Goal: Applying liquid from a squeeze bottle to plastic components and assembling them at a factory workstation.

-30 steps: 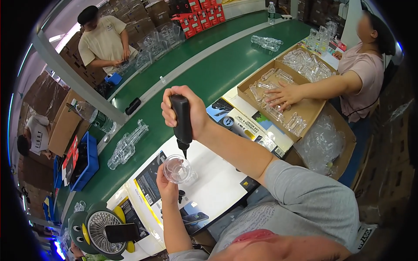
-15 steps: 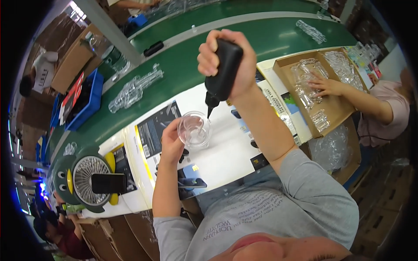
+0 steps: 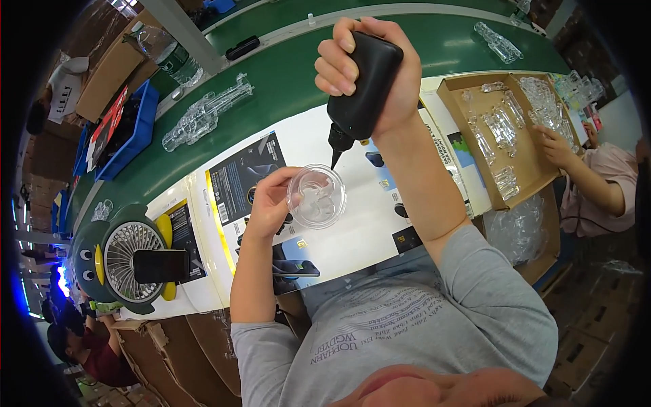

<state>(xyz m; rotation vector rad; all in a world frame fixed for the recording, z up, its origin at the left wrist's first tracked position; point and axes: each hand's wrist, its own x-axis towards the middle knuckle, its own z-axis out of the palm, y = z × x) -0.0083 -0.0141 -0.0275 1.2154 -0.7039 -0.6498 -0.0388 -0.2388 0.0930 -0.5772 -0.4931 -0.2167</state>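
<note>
A clear round plastic piece (image 3: 332,218), like a shallow cup with a rim and moulded shapes inside, is pinched at its left edge by my left hand (image 3: 268,209). My right hand (image 3: 400,95) wraps round a black squeeze bottle (image 3: 364,85), tipped with its pointed nozzle down. The nozzle tip is at the upper right rim of the clear piece; whether it touches I cannot tell. Below both hands lies a printed cardboard sheet (image 3: 342,251) that covers the near part of the green table (image 3: 285,88).
Left are a penguin-shaped fan (image 3: 132,261) with a phone (image 3: 161,266) before it, a blue bin (image 3: 135,139) and a water bottle (image 3: 166,54). Clear plastic assemblies (image 3: 207,115) lie beyond. At right, a co-worker's hand (image 3: 556,148) is at a cardboard tray (image 3: 485,178) of clear parts.
The clear piece has turned to show its round face more fully, and the nozzle remains beside its rim. The co-worker's hand has moved right, away from the parts in the tray's left section.
</note>
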